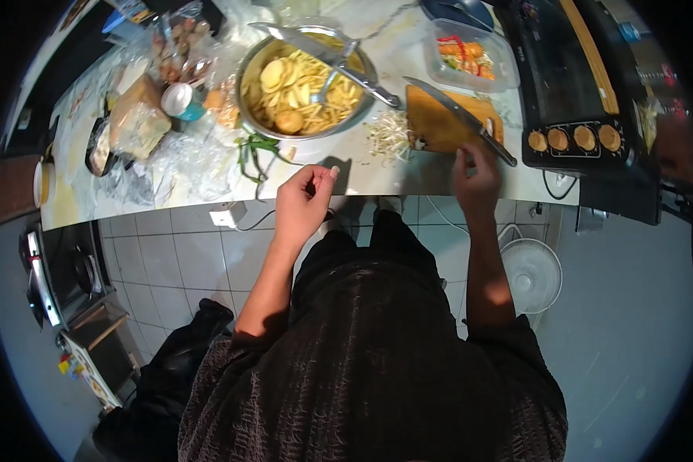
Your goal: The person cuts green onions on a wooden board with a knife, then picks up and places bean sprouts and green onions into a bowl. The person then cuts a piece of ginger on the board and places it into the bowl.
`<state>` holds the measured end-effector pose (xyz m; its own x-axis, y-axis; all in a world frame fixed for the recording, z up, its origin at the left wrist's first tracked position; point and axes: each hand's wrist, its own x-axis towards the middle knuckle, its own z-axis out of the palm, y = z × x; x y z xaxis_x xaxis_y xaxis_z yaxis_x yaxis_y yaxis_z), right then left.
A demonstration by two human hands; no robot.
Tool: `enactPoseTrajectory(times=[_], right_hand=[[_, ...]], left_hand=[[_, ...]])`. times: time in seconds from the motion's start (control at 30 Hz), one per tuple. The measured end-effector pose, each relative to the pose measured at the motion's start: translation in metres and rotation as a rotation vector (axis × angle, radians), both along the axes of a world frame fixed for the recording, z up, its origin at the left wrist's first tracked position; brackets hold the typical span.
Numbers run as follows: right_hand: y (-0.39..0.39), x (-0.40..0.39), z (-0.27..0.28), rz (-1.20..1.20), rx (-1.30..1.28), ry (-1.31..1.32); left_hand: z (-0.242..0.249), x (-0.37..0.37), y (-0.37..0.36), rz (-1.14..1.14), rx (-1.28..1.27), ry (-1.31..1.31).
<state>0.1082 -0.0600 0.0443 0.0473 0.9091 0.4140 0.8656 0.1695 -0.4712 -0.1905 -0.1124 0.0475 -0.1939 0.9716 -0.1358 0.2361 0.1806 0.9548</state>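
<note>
My left hand [306, 202] is at the counter's front edge, its fingers curled and pressed together; whatever it may hold is too small to name. My right hand [477, 179] is near the lower edge of the wooden cutting board [437, 123], fingers closed, contents hidden. A knife [458, 112] lies across the board, its handle just beyond my right hand. Bean sprouts [390, 137] are heaped left of the board. Green chilies [256, 152] lie beyond my left hand. A metal bowl [245, 104] holds cut potatoes [316, 85], with another knife [308, 45] resting across its rim.
A plastic container [504, 69] of sliced vegetables stands behind the board, beside a black oven [577, 150] at right. Plastic bags [181, 46] and a cup [183, 102] crowd the left. A white basket [533, 273] sits on the floor.
</note>
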Motion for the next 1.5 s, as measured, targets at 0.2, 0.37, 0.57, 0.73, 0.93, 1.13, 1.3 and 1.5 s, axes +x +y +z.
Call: enactPoseTrajectory(times=[0.2, 0.37, 0.57, 0.73, 0.93, 1.13, 1.3, 1.5], right_hand=[[0.034, 0.073, 0.003, 0.004, 0.047, -0.159], [0.058, 0.112, -0.011, 0.191, -0.232, -0.213], [0.070, 0.120, -0.010, 0.334, -0.371, -0.176], [0.065, 0.122, 0.008, 0.361, -0.520, -0.099], [0.061, 0.130, 0.009, 0.404, -0.458, 0.061], [0.059, 0.135, 0.009, 0.369, -0.388, 0.167], [0.055, 0.132, 0.021, 0.349, -0.396, 0.308], [0.048, 0.134, 0.014, 0.294, -0.424, 0.367]], left_hand=[[0.017, 0.056, 0.029, -0.047, -0.042, 0.053], [0.011, 0.096, 0.044, 0.013, -0.114, 0.244], [-0.011, 0.123, 0.062, 0.042, 0.062, 0.601], [-0.002, 0.148, 0.075, 0.035, 0.158, 0.621], [-0.014, 0.156, 0.091, -0.041, 0.135, 0.911], [-0.010, 0.152, 0.098, -0.140, 0.042, 0.988], [0.007, 0.143, 0.099, -0.159, 0.135, 0.812], [0.036, 0.139, 0.106, -0.187, -0.086, 0.480]])
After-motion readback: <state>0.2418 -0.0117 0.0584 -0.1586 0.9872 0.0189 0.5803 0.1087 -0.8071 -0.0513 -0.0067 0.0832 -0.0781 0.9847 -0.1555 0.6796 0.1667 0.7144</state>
